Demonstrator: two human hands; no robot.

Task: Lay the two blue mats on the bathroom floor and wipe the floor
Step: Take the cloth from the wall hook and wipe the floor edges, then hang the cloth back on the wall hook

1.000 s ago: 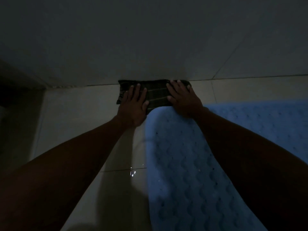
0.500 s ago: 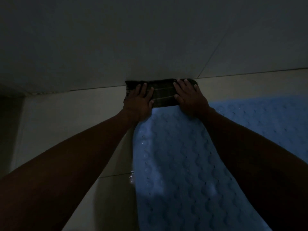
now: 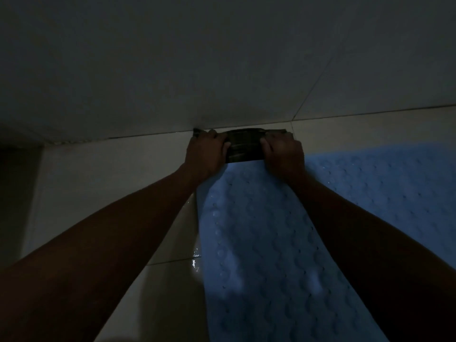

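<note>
Here both hands, left hand [image 3: 206, 154] and right hand [image 3: 283, 154], clench a dark cloth [image 3: 244, 148] on the floor [image 3: 111, 183] at the wall, beside the blue mat [image 3: 259, 243]; soft, limp, probably damp, best gripped at its ends.

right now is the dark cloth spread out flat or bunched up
Bunched: the cloth shows as a short folded band, gripped at each end by the left hand and right hand.

Blue bubble-textured mat [image 3: 259, 243], dark striped cloth [image 3: 244, 149], pale tiled floor [image 3: 111, 174].
</note>
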